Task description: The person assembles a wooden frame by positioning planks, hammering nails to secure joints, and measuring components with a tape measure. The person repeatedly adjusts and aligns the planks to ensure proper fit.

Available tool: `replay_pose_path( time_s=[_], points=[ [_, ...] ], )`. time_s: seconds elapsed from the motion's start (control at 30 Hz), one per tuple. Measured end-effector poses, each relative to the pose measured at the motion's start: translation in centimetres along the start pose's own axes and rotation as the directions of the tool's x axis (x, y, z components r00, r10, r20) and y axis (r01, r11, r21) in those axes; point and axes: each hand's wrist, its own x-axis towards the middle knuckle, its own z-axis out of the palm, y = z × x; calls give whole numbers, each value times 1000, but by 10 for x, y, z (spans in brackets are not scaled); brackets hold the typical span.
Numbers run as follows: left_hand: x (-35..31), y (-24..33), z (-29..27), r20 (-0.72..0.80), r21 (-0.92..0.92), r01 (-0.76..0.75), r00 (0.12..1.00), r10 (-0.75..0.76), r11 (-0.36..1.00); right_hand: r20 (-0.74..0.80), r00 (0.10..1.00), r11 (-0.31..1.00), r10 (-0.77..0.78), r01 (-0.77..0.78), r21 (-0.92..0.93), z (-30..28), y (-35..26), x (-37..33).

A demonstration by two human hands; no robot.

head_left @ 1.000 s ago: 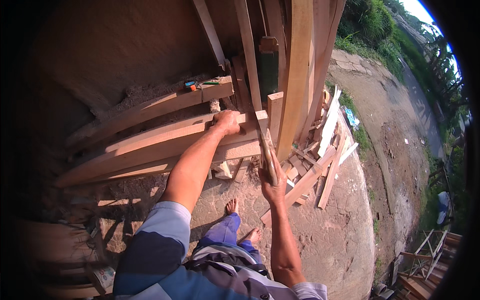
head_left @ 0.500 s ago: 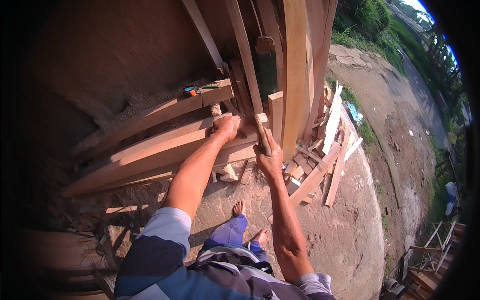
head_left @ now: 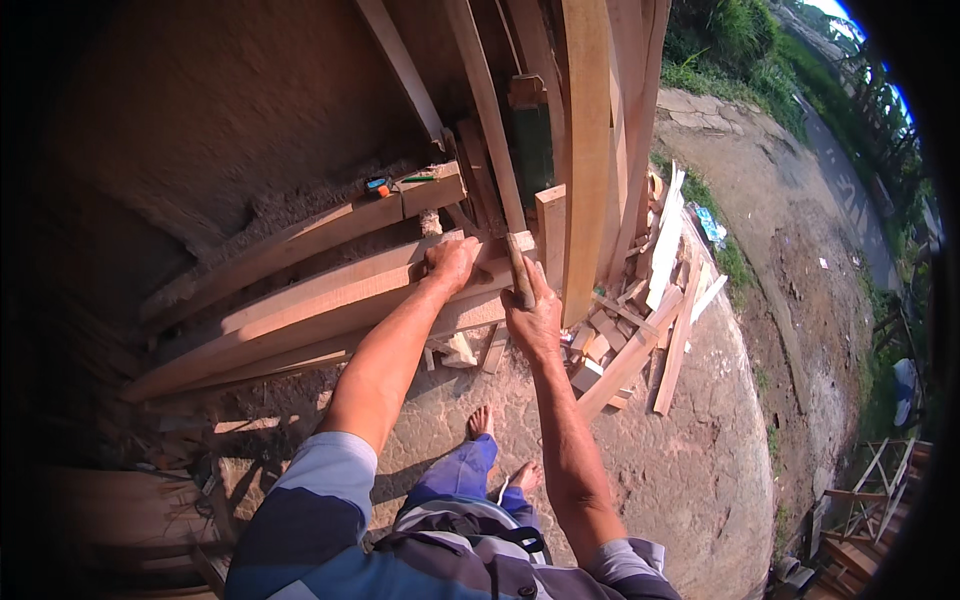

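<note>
A long wooden beam (head_left: 300,308) lies across a stack of timber, its right end close to both my hands. My left hand (head_left: 451,262) is closed over the top edge of the beam, near that end. My right hand (head_left: 537,318) grips a worn wooden tool handle (head_left: 521,272), held tilted at the beam's end; the working part is hidden, so I cannot tell the tool's kind. Just beyond the handle, a short upright board (head_left: 550,240) stands beside the beam's end.
Tall planks (head_left: 586,150) lean upright ahead. An orange-and-blue tape measure (head_left: 378,188) and a green pencil (head_left: 418,179) lie on the farther beam (head_left: 300,243). Wood offcuts (head_left: 630,355) are heaped on the ground at right. My bare feet stand on the rough floor (head_left: 660,480).
My right hand and the wooden handle have shifted slightly toward me and left. The left hand stays on the beam with hardly any movement.
</note>
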Motion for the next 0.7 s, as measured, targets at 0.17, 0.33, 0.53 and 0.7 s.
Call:
replay_pose_path(
  time_s=[0.17,0.33,0.53,0.7],
  points=[
    [19,-8,-14,151,-62,-17,988,26,998,3,1000,999,-23,23,46,-74,-7,-155],
    [31,-10,-19,224,-97,-9,974,31,995,-37,991,991,129,-131,-34,-128,-51,-268],
    [1,-2,0,45,-44,-9,999,11,999,-50,991,992,-121,123,40,5,20,-9],
    [17,-8,-12,139,-57,-25,990,33,998,-12,997,997,-70,70,-14,-54,13,-135]
  ],
)
